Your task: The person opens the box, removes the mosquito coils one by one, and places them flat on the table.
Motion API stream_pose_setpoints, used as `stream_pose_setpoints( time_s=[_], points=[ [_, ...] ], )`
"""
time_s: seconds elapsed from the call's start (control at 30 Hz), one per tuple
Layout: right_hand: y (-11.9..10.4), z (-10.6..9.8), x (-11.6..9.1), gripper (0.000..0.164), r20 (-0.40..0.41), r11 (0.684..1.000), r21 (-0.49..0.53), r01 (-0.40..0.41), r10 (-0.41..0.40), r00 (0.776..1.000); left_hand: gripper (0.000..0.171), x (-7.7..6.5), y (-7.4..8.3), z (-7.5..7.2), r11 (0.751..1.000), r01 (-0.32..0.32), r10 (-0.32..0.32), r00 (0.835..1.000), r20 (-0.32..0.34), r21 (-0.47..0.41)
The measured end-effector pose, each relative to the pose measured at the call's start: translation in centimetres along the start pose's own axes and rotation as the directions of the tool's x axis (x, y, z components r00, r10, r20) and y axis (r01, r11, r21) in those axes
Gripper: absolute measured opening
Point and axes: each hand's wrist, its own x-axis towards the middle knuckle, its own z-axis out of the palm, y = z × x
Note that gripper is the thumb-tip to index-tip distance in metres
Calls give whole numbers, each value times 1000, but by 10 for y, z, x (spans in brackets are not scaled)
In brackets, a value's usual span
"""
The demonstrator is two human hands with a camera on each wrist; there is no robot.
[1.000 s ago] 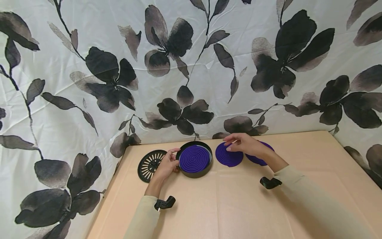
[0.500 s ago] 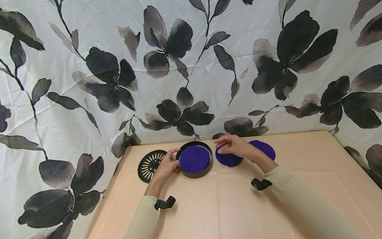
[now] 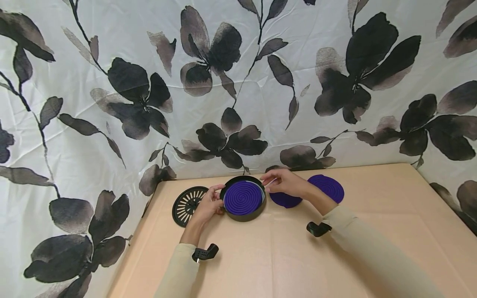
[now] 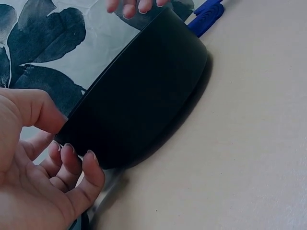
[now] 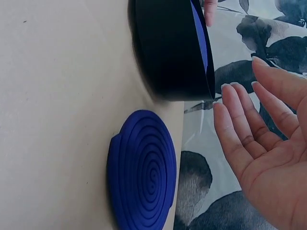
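Note:
A round black container (image 3: 244, 218) stands on the table with a purple spiral coil (image 3: 243, 198), like a mosquito coil, inside its rim. My left hand (image 3: 208, 207) grips the container's left edge, its thumb at the rim and fingertips against the side. At the right rim, my right hand (image 3: 286, 182) hovers with loosely bent fingers; the right wrist view shows nothing held in it and a small gap to the container. Below that hand lies a second purple coil (image 5: 144, 172), partly hidden by it in the head view.
Left of the container lies a black slotted round lid (image 3: 184, 211), partly covered by my left hand. Another purple coil (image 3: 328, 186) lies farther right, behind my right wrist. A floral cloth (image 3: 223, 103) hangs along the table's back edge.
My right hand has moved left, from over the loose purple coils to the container's right rim. The left hand has stayed on the container.

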Motion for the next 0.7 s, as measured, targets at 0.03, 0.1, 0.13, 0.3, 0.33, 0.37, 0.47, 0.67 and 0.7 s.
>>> stream_pose_setpoints(
  time_s=[0.03, 0.1, 0.13, 0.3, 0.33, 0.37, 0.47, 0.67, 0.7],
  points=[
    [-1, 2, 1, 42, 2, 1000, 2, -3, 3, 1000, 67, 0, -1, -1, 1000, -3, 3, 1000, 2, -4],
    [-4, 5, 2, 43, 9, 1000, 10, -8, 8, 1000, 67, -1, -1, -2, 1000, -4, 4, 1000, 11, -14],
    [-5, 6, 2, 44, 13, 1000, 13, -10, 10, 1000, 67, -1, -1, -3, 1000, -3, 3, 1000, 17, -19],
    [-13, 14, 3, 47, 23, 1000, 9, -22, 22, 1000, 67, -4, -1, -8, 999, 4, -2, 999, 54, -33],
    [-15, 15, 3, 47, 25, 1000, 3, -22, 21, 999, 67, -5, -2, -9, 999, 4, -2, 998, 59, -34],
    [-16, 17, 3, 47, 26, 1000, -4, -22, 22, 999, 67, -5, -2, -9, 999, 4, -1, 998, 64, -35],
    [-20, 21, 5, 49, 26, 999, -34, -33, 33, 999, 67, -7, -2, -11, 999, 3, 0, 997, 71, -37],
    [-26, 31, 9, 52, 20, 993, -78, -87, 89, 996, 67, -10, -2, -13, 999, 0, 5, 996, 92, -47],
    [-27, 33, 10, 52, 20, 993, -78, -92, 94, 995, 67, -11, -2, -13, 999, 0, 5, 995, 96, -49]
  ],
)
